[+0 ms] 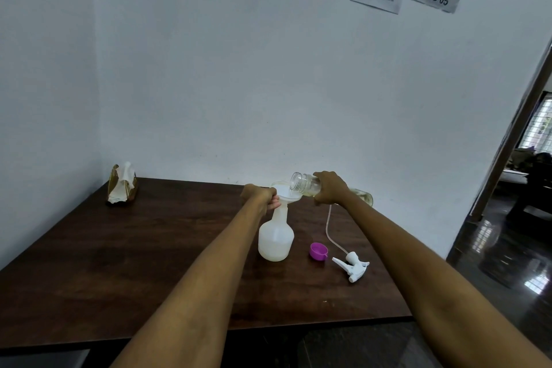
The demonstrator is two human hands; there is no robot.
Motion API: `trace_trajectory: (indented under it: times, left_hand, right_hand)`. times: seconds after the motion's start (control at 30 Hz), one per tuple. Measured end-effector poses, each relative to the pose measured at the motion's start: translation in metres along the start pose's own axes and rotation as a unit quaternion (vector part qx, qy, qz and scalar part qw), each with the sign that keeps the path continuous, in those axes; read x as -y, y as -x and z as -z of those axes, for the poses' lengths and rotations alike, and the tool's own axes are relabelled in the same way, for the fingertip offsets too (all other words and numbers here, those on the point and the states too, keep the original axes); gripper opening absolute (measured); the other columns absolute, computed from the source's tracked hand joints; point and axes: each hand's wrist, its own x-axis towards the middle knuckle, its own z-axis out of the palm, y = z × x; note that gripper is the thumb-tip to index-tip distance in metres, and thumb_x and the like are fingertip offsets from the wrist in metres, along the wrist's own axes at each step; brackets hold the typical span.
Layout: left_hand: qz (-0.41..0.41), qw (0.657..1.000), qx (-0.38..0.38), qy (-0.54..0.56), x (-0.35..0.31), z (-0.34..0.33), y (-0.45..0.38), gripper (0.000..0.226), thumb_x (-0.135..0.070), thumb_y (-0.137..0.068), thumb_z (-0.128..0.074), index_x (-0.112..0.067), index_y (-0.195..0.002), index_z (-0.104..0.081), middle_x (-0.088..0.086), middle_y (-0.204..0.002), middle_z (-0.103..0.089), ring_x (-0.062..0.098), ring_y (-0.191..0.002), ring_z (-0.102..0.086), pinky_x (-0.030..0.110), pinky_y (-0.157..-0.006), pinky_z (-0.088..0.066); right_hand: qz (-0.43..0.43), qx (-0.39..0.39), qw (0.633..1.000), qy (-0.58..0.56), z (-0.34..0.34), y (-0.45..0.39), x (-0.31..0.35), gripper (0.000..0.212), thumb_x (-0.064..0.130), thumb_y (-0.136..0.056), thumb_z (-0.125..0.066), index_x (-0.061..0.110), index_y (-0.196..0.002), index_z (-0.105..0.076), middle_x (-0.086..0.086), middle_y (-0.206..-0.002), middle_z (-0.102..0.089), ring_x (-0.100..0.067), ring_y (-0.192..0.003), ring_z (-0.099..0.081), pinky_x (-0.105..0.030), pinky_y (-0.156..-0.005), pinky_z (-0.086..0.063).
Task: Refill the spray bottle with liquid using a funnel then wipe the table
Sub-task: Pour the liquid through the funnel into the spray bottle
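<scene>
A white translucent spray bottle (275,237) stands open on the dark wooden table (119,263) with a white funnel (283,193) in its neck. My left hand (259,194) grips the funnel at the bottle's neck. My right hand (331,187) holds a clear bottle (304,185) tipped almost flat, its mouth over the funnel, with pale liquid running in. The bottle's far end (364,197) shows past my wrist. The white spray head (354,266) with its thin tube lies on the table to the right, next to a purple cap (318,251).
A tissue pack (122,185) with white tissue sticking out sits at the back left corner, by the wall. The table's front edge (209,334) is near me. An open doorway (522,188) with a glossy floor lies to the right.
</scene>
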Motion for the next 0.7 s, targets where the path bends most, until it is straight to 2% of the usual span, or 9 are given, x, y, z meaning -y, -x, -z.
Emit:
trace_trajectory:
  times: [0.1, 0.27, 0.47, 0.6, 0.7]
  left_hand:
    - [-0.001, 1.0, -0.002, -0.004, -0.0003, 0.0009, -0.0006, 0.043, 0.013, -0.084, -0.054, 0.015, -0.127, -0.047, 0.013, -0.06, -0.052, 0.015, -0.049, -0.051, 0.018, -0.033, -0.048]
    - [0.006, 1.0, -0.002, -0.002, -0.0019, 0.0009, 0.0005, 0.035, 0.012, -0.085, -0.056, 0.015, -0.12, -0.052, 0.013, -0.059, -0.052, 0.015, -0.049, -0.05, 0.018, -0.03, -0.047]
    - [0.009, 1.0, 0.001, 0.001, -0.0021, 0.0008, 0.0012, 0.037, 0.012, -0.085, -0.056, 0.015, -0.122, -0.051, 0.013, -0.06, -0.052, 0.016, -0.049, -0.051, 0.019, -0.033, -0.048]
    - [0.013, 1.0, 0.002, -0.002, -0.0023, 0.0013, 0.0006, 0.032, 0.012, -0.085, -0.056, 0.016, -0.116, -0.054, 0.013, -0.06, -0.053, 0.015, -0.05, -0.052, 0.021, -0.038, -0.051]
    - [0.013, 1.0, 0.004, 0.0, -0.0021, 0.0007, -0.0001, 0.033, 0.011, -0.085, -0.056, 0.014, -0.118, -0.054, 0.012, -0.06, -0.052, 0.014, -0.05, -0.051, 0.021, -0.042, -0.053]
  right_hand:
    - [0.004, 0.001, 1.0, 0.005, 0.0002, 0.0004, -0.0007, 0.041, 0.012, -0.066, -0.075, 0.009, -0.104, -0.058, -0.014, -0.116, -0.062, -0.03, -0.109, -0.056, -0.029, -0.073, -0.039]
    - [-0.003, -0.001, 1.0, 0.0, -0.0004, -0.0001, -0.0017, 0.052, 0.013, -0.066, -0.075, 0.003, -0.115, -0.057, -0.013, -0.12, -0.061, -0.03, -0.112, -0.055, -0.029, -0.077, -0.042]
    - [-0.001, -0.003, 1.0, -0.004, 0.0011, -0.0001, -0.002, 0.047, 0.012, -0.066, -0.075, 0.002, -0.108, -0.058, -0.014, -0.115, -0.063, -0.031, -0.108, -0.056, -0.028, -0.073, -0.037]
    - [0.003, -0.002, 1.0, 0.001, 0.0011, -0.0003, -0.0024, 0.038, 0.011, -0.066, -0.074, 0.008, -0.101, -0.058, -0.014, -0.113, -0.063, -0.032, -0.107, -0.057, -0.028, -0.071, -0.038]
    - [0.001, 0.001, 1.0, 0.004, 0.0003, -0.0009, -0.0022, 0.05, 0.012, -0.067, -0.074, 0.004, -0.114, -0.058, -0.013, -0.118, -0.062, -0.031, -0.11, -0.056, -0.032, -0.08, -0.044]
